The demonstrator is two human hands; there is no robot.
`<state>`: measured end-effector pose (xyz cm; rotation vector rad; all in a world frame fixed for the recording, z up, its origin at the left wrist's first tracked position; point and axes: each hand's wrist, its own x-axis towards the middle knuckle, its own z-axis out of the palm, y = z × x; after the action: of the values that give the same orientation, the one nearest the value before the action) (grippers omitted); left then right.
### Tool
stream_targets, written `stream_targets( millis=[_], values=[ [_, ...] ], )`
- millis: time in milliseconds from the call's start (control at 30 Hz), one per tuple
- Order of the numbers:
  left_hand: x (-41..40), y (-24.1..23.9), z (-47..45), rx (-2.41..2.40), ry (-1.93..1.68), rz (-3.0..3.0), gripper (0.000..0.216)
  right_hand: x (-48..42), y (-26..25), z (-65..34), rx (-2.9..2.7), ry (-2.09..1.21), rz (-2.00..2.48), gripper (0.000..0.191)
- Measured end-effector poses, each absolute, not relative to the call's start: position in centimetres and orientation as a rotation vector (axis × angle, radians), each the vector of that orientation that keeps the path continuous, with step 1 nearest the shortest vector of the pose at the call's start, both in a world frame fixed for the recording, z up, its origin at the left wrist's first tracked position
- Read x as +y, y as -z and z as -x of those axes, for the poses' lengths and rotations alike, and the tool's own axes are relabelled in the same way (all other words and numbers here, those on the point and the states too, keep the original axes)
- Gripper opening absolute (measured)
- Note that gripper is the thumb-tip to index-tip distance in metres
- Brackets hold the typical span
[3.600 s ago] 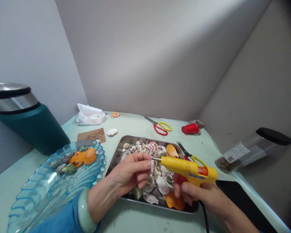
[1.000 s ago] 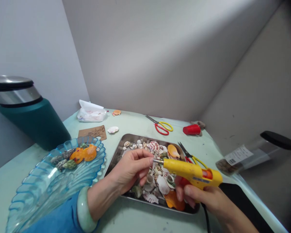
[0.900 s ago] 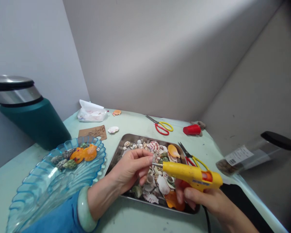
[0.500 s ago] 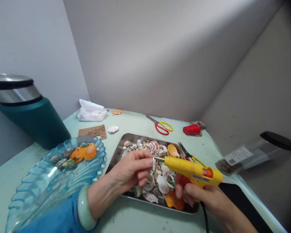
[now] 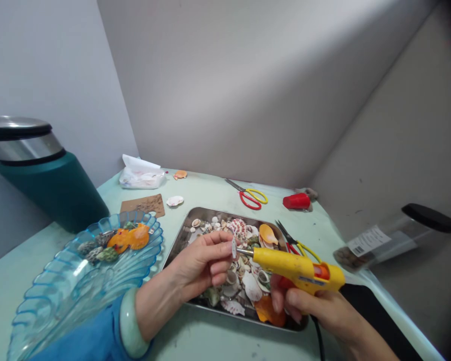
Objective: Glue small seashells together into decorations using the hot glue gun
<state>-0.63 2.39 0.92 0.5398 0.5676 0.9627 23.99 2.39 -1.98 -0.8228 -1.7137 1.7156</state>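
Observation:
My left hand (image 5: 205, 260) is closed in a pinch on a small pale piece (image 5: 234, 247), seen nearly edge-on; its kind is too small to tell. In my right hand (image 5: 311, 303) is a yellow glue gun (image 5: 296, 265), gripped by its handle. Its metal nozzle points left and meets or nearly meets the pale piece. Both hands are over a metal tray (image 5: 180, 240) full of seashells (image 5: 252, 286), partly covering it. A black cord hangs below the gun's handle.
A blue shell-shaped dish (image 5: 60, 296) holding orange and dark pieces lies left, before a teal bottle (image 5: 56, 185). Behind the tray lie scissors (image 5: 251, 196) and a red object (image 5: 297, 201). More scissors (image 5: 295, 243) rest beside the tray; a clear jar (image 5: 391, 240) stands right.
The pale piece has turned and shifted slightly left between my left fingertips. The glue gun has moved a little left and down, its nozzle now lower against or beside the piece.

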Motion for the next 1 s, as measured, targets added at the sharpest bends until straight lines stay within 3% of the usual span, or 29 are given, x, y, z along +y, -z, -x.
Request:
stream_targets(
  millis=[1000],
  values=[
    [2.25, -0.98, 0.52, 0.592, -0.958, -0.601, 0.014, 2.13, 1.15, -23.55, -1.730, -1.730, 0.797, 0.026]
  ],
)
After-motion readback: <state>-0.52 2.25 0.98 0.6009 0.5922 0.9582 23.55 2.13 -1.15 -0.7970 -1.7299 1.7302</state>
